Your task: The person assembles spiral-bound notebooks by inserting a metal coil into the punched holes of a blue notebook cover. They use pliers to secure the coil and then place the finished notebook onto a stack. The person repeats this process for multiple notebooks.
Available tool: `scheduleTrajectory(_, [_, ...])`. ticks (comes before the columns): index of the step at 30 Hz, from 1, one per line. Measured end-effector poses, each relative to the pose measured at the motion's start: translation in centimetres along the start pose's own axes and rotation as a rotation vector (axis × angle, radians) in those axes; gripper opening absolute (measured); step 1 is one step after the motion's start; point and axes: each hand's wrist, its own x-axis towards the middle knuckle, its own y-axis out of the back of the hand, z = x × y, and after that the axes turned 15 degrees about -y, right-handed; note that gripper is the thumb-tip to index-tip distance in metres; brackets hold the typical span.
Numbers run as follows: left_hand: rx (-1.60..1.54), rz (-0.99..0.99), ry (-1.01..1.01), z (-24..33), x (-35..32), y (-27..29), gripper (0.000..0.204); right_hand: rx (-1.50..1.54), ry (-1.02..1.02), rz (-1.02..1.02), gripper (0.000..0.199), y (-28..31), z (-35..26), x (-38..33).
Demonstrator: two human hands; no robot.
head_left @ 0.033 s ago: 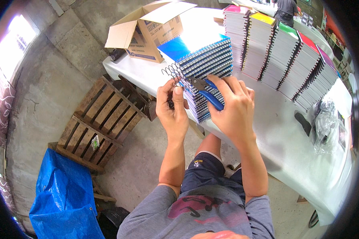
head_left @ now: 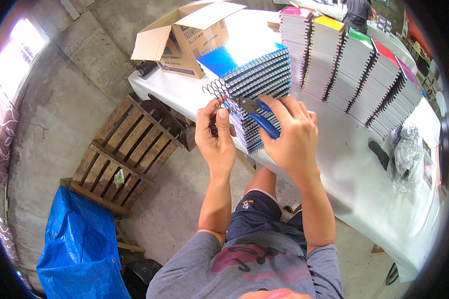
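Note:
Blue-handled pliers [head_left: 268, 125] are gripped in my right hand [head_left: 295, 134], with their dark metal jaws pointing left toward my other hand. My left hand [head_left: 215, 137] is closed, thumb against fingers, on a black wire binding coil [head_left: 214, 89] whose loops stick up above the fingertips. The jaws sit close to the coil's lower part; whether they touch it cannot be made out. Just behind both hands stands a tall stack of spiral-bound notebooks [head_left: 259, 70] with a shiny blue cover on top. Their bound edges face me.
More notebook stacks [head_left: 351, 70] with pink, yellow, green, red and purple covers line the white table [head_left: 329, 134] to the right. An open cardboard box [head_left: 197, 42] is at the back left. Crumpled clear plastic [head_left: 409, 159] lies at right. A wooden pallet [head_left: 127, 154] and blue tarp [head_left: 80, 244] are at left.

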Motion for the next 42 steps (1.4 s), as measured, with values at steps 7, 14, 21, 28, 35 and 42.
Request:
scheduleTrajectory(7, [0.062, -0.006, -0.051, -0.2, 0.0, 0.2, 0.028, 0.104, -0.028, -0.064, 0.043, 0.2, 0.0, 0.1])
scheduleTrajectory(14, [-0.266, 0.219, 0.147, 1.0, -0.4, 0.2, 0.028, 0.058, -0.002, -0.024, 0.043, 0.2, 0.5, 0.3])
scheduleTrajectory(21, [-1.103, 0.426, 0.733, -1.2, 0.6, 1.8, 0.029, 0.018, 0.041, 0.105, 0.05, 1.0, -0.5, 0.5])
scheduleTrajectory(28, [-1.018, 0.277, 0.544, -0.9, 1.4, 2.0, 0.029, -0.048, 0.003, 0.074, 0.053, 0.5, -0.4, 0.7])
scheduleTrajectory(35, [-0.582, 0.102, 0.213, 0.5, 2.5, 0.4, 0.017, -0.091, 0.015, 0.044, 0.051, 0.8, -1.2, 0.7])
scheduleTrajectory(42, [-0.313, 0.081, 0.121, 0.5, 2.4, 0.3, 0.017, -0.058, 0.023, 0.011, 0.042, 0.7, -0.8, 0.6])
